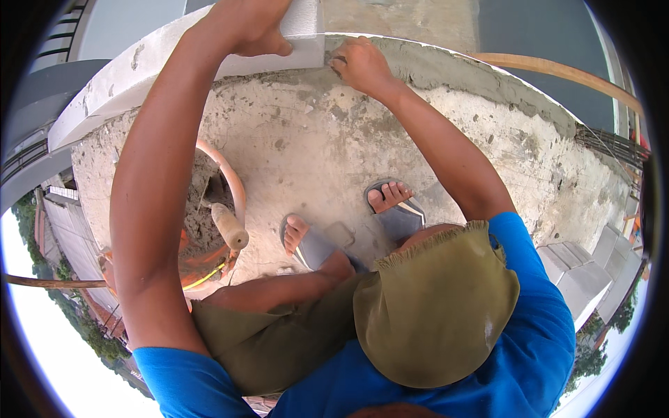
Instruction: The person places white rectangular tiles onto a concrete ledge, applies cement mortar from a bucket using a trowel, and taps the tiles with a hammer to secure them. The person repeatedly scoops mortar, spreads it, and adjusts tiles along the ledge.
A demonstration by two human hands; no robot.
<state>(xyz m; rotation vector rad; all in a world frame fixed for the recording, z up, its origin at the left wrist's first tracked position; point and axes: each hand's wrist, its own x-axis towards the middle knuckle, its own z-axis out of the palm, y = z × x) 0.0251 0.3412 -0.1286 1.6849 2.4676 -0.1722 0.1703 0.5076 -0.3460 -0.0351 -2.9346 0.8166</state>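
Note:
My left hand [259,26] grips the top of a white block [279,57] near its right end. The thumb lies against the block's near face, and the fingertips are cut off by the upper edge of the view. Beside that block end, my right hand [361,66] is closed with its fingers curled at the grey mortar bed [446,70]. What those fingers hold, if anything, is hidden. A thin taut string [404,40] runs along the wall line behind the right hand.
Left of my feet, an orange bucket [235,177] holds wet mortar and a trowel with a wooden handle [228,226]. White blocks [571,272] are stacked at the right. A wooden strip [550,67] crosses behind the wall. Rough concrete [279,167] lies underfoot.

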